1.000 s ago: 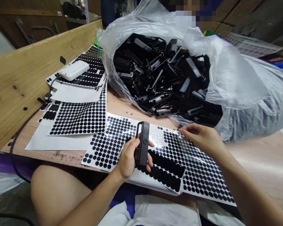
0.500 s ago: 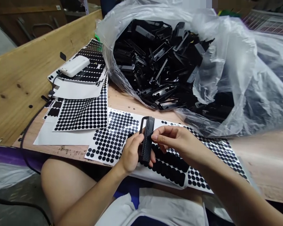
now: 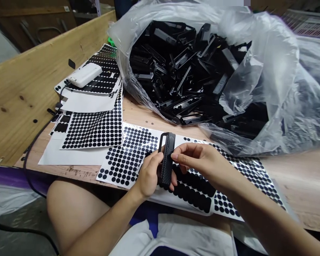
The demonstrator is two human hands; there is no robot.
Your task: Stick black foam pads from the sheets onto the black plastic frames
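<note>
the black casing (image 3: 167, 163) is above the dotted sheet (image 3: 179, 139), gripped by the left hand (image 3: 149, 174), its thumb pressed to the near side. the right hand (image 3: 198, 155) has thumb and forefinger drawn together at the casing's right edge, seemingly touching; whether anything sits between them cannot be told. in judgement, this piece is in progress, completion unconfirmed. bare patches on the sheet suggest some black dots (image 3: 127, 183) are used; many are left. beyond, a plastic bag (image 3: 280, 67) holds heaped black parts (image 3: 181, 64), finished or waiting not determinable.
</note>
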